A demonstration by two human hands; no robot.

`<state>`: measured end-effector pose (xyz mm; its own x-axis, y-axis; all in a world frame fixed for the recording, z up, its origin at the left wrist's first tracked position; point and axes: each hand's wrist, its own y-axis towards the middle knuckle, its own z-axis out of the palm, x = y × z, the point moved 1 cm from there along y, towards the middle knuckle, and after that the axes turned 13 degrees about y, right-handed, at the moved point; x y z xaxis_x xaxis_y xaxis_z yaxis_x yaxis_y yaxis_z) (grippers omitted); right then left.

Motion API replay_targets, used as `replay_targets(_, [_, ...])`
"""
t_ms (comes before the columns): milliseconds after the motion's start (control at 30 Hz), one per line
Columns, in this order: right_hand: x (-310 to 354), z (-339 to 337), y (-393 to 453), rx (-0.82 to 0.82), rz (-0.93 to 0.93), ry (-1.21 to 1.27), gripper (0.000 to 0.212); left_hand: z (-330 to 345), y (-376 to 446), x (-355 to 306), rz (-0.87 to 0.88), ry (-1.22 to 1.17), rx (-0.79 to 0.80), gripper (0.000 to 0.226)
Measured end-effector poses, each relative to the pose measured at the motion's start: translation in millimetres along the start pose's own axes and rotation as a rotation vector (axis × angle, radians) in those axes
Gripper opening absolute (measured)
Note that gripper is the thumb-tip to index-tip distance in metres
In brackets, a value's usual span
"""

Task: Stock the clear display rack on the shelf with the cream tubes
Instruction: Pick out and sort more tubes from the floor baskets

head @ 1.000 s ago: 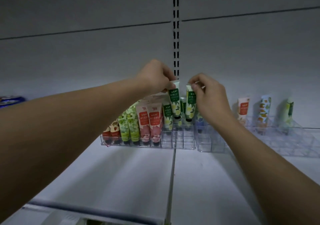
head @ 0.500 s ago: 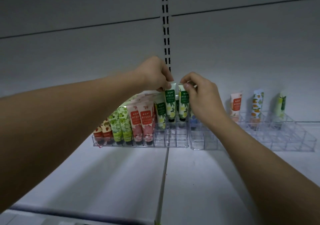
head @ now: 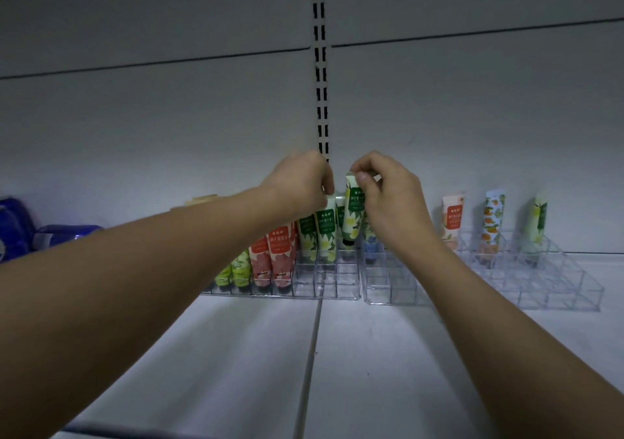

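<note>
Bare shelf (head: 371, 354) before clear rack (head: 337, 286); right hand (head: 388, 202) pinching green tube (head: 353, 215); left hand (head: 297, 181) grip unclear

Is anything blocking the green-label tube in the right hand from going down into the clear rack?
Nothing visible does. The right hand pinches the green-label tube by its top, black cap down, over the clear rack. The cells below and in front look empty; stocked tubes stand just left, where the left hand rests.

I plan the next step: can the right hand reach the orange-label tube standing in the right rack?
Probably yes: the orange-label tube stands apart, nothing before it, but the right hand pinches a green-label tube.
</note>
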<state>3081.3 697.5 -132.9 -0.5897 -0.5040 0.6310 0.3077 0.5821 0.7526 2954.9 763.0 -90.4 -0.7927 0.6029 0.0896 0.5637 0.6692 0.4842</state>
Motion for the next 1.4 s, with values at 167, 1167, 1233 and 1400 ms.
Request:
replay_targets(167, [3, -2, -1, 0.004, 0.012, -0.03, 0.016, -4, -12, 6, 0.036, 0.04, -0.127, 0.022])
replay_targets(1167, [27, 4, -32, -0.014, -0.055, -0.263, 0.019, 51, -159, -15, 0.379, -0.256, 0.272, 0.049])
replay_targets(1233, [41, 6, -46, 0.011, -0.032, -0.235, 0.017, 47, -158, -13, 0.385, -0.236, 0.254, 0.05])
replay_targets(1400, [77, 12, -94, 0.243, 0.072, -0.154, 0.012, 32, -164, -16, 0.245, -0.021, 0.085, 0.037])
